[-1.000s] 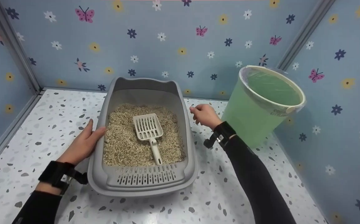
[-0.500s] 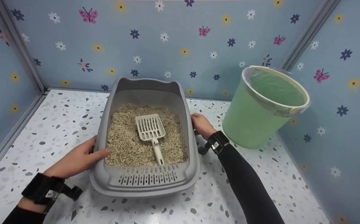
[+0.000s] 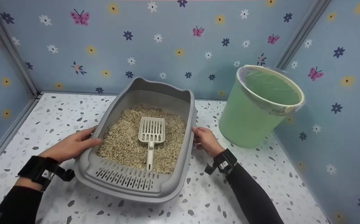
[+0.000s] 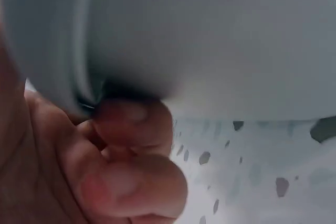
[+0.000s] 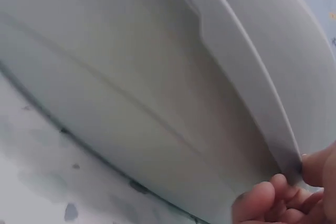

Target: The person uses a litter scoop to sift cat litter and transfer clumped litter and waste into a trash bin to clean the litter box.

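A grey litter box stands on the speckled surface, turned at an angle, with tan pellet litter inside. On the litter lies a cream slotted litter scoop, its handle toward the front. My left hand grips the box's left rim, thumb over the top; in the left wrist view its curled fingers sit under the rim. At the right side my right hand pinches the rim between thumb and curled fingers, as the right wrist view shows.
A green waste bin with a clear liner stands at the right, behind my right hand. Flowered blue panels close off the back and both sides. White speckled tabletop lies around the box.
My right hand has come to the box's right rim and taken hold. The box has turned, its front end swinging left and its back end right. My left hand has shifted toward the front.
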The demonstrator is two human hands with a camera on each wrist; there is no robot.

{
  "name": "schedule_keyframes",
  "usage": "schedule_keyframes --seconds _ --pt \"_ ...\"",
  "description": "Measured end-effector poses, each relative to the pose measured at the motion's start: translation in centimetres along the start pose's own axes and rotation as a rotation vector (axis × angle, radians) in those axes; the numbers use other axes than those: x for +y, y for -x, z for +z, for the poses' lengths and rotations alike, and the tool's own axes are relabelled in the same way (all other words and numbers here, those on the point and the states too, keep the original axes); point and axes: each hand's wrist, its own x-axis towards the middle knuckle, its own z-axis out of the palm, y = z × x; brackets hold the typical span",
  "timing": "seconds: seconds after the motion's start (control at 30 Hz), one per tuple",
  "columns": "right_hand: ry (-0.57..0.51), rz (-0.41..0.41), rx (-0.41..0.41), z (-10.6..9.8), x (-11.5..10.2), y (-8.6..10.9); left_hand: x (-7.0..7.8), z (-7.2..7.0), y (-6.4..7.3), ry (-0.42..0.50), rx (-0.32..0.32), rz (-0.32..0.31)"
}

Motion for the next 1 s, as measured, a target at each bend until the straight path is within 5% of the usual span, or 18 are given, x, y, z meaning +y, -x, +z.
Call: schedule_keyframes --seconds 0.2,0.4,0.53,0.73,1.0 --pt "0.05 0.024 0.017 -0.8 -1.1 -1.8 0.7 2.1 2.8 -0.16 0.137 -0.053" --pt "0.022 0.062 0.112 -1.8 -1.7 -4.4 0.2 5.1 5.6 -0.063 0.233 -0.116" --pt "-0.048 0.054 0.129 -1.5 -1.5 -4.6 -0.2 5.7 5.7 -0.046 0.284 -0.087" --pt "-0.134 0.026 0.125 -0.8 -0.6 -3.9 -0.9 4.7 5.0 -0.062 0.299 -0.068" --pt "-0.176 -0.026 0.066 -2.0 1.0 0.4 -1.8 1.1 2.2 0.033 0.223 -0.039"
